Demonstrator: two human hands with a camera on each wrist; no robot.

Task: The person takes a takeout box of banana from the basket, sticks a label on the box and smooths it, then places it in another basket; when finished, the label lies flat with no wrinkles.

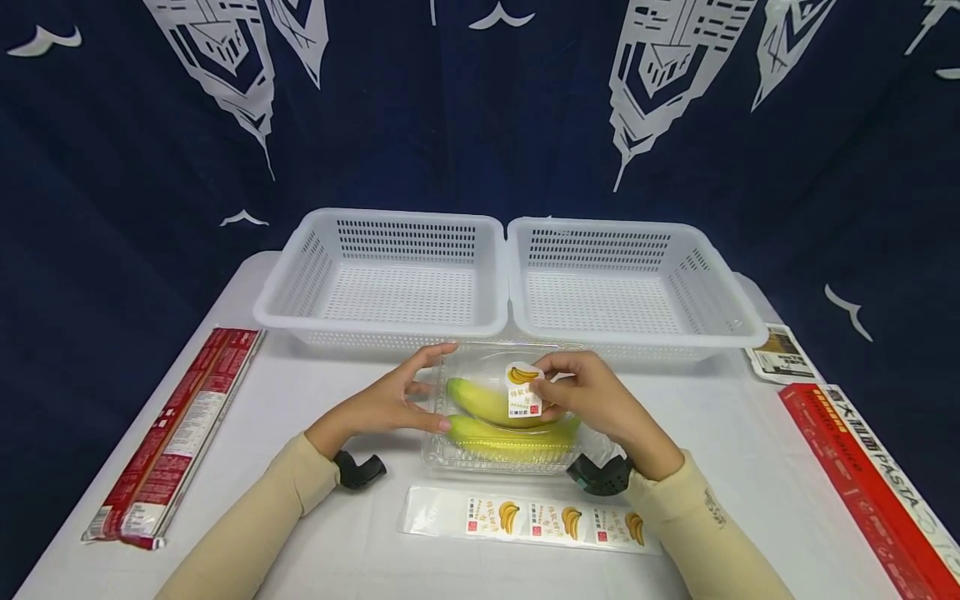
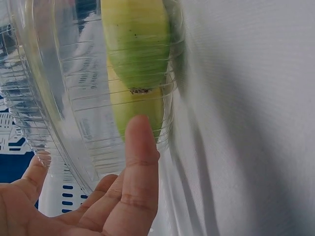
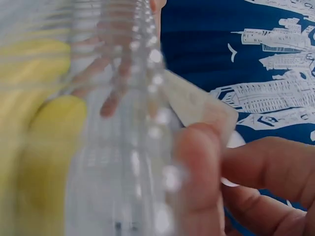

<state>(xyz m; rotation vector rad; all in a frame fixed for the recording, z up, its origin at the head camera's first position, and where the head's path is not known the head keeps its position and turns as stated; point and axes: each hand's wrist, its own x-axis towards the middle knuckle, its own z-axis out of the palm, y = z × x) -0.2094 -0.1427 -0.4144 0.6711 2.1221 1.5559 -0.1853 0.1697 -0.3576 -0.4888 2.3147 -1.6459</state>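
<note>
Right hand (image 1: 588,392): fingers clamped on the label (image 1: 522,398) by its edge, apparently leaving most of it clear. Left hand (image 1: 386,404): fingers apart, touching the box (image 1: 480,360), likely steadying it; bananas (image 1: 498,433) inside, between both hands' fingers.

1. Left sleeve (image 1: 251,508): long, close-fitting, plain cream, ending at the wrist.
2. Right sleeve (image 1: 705,542): matching cream, with a small dark print (image 1: 715,508) on the forearm.
3. Left wrist camera (image 1: 356,473): black, curved.
4. Right wrist camera (image 1: 600,477): black, curved, teal-touched edge.
5. Left hand (image 1: 386,404), right hand (image 1: 591,392): bare.
</note>
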